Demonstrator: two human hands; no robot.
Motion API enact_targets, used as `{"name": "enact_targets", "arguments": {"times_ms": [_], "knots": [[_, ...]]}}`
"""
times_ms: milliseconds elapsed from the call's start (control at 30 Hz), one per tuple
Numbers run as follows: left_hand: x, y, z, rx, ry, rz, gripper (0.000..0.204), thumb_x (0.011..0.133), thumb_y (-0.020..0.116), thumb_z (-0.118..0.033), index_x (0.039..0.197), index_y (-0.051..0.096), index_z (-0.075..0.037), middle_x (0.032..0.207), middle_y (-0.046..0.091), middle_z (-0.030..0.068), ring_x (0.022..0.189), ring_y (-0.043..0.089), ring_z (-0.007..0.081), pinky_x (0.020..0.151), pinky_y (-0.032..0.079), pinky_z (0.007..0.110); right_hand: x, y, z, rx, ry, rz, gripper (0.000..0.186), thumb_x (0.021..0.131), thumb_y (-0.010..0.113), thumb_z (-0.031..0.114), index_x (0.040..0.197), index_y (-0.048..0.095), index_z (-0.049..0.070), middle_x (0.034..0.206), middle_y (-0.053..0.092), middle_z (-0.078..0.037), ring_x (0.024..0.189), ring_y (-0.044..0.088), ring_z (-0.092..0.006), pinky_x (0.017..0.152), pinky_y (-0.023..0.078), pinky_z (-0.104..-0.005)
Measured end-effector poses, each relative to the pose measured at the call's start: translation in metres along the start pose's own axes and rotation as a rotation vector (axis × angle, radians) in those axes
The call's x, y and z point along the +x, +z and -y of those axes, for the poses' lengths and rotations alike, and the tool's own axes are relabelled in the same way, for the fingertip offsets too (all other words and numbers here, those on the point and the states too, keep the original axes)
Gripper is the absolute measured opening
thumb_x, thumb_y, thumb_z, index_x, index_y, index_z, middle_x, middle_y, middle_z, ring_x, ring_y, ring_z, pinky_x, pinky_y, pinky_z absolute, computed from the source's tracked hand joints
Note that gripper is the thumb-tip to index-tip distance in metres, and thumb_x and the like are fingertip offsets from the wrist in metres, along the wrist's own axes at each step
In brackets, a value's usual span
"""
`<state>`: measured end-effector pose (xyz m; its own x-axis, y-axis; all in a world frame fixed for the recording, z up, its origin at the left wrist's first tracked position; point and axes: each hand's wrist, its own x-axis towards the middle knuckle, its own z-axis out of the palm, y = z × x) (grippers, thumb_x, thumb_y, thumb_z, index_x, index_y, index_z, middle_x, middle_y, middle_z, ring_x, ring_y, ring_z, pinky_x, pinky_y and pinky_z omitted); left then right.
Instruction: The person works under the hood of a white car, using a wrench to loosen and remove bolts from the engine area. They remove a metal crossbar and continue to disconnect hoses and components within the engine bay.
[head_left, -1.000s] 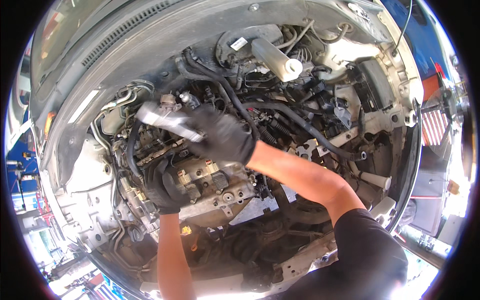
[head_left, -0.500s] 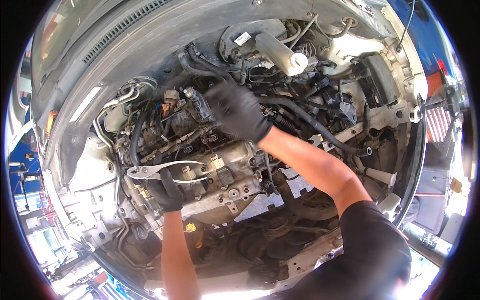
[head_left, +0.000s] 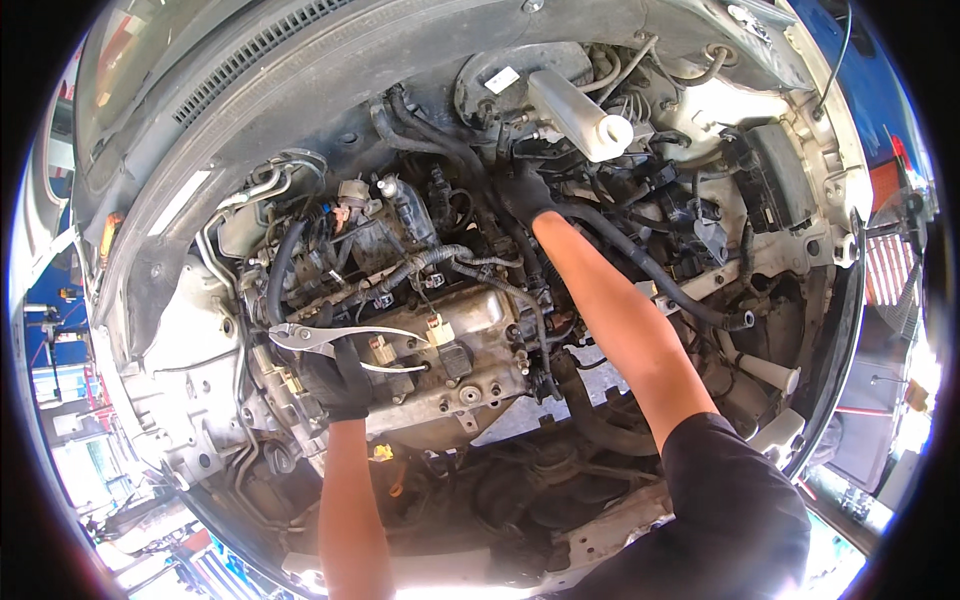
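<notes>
Engine (head_left: 362,248) sits mid-scene, surely heavy and rigid, its grimy metal probably slick; I'd brace on the valve cover (head_left: 482,312), not the wiring (head_left: 440,253). Far right of it, a pale reservoir (head_left: 578,115) crowds the space, and a black hose (head_left: 630,250), likely pliant, passes close by the right hand (head_left: 524,192), whose fingers are hidden, so I can't tell its grip. Nearer, at left, the left hand (head_left: 335,385) grasps silvery pliers (head_left: 312,341) around the pivot, handles splayed toward a small beige connector (head_left: 440,331).

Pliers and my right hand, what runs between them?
In the head view, a bundle of wires crosses the stretch between the pliers and your right hand.
</notes>
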<state>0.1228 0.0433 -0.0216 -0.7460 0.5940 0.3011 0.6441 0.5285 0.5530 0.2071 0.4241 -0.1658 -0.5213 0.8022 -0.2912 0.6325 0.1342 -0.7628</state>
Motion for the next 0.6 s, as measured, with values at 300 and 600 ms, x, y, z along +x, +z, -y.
{"name": "enact_targets", "arguments": {"times_ms": [300,600], "knots": [[0.003,0.007,-0.005,-0.067,0.07,-0.097,0.025,0.087,0.053,-0.02,0.088,0.062,0.004,0.078,0.063,0.0172,0.069,0.059,0.0298,0.064,0.045,0.039,-0.006,0.019,0.013,1.063,-0.019,0.126,0.035,0.09,0.057,0.028,0.112,0.059,0.0,0.101,0.064,-0.012,0.086,0.059,-0.0197,0.075,0.047,-0.033],[0.009,0.005,-0.015,-0.058,0.105,-0.068,0.023,0.087,0.053,-0.017,0.088,0.063,0.003,0.076,0.062,0.0172,0.069,0.059,0.0324,0.063,0.044,0.04,0.009,0.021,0.007,-0.016,-0.33,-0.182,0.03,0.093,0.044,0.021,0.118,0.051,0.006,0.107,0.058,-0.025,0.093,0.059,-0.0444,0.081,0.048,-0.0478]]}}
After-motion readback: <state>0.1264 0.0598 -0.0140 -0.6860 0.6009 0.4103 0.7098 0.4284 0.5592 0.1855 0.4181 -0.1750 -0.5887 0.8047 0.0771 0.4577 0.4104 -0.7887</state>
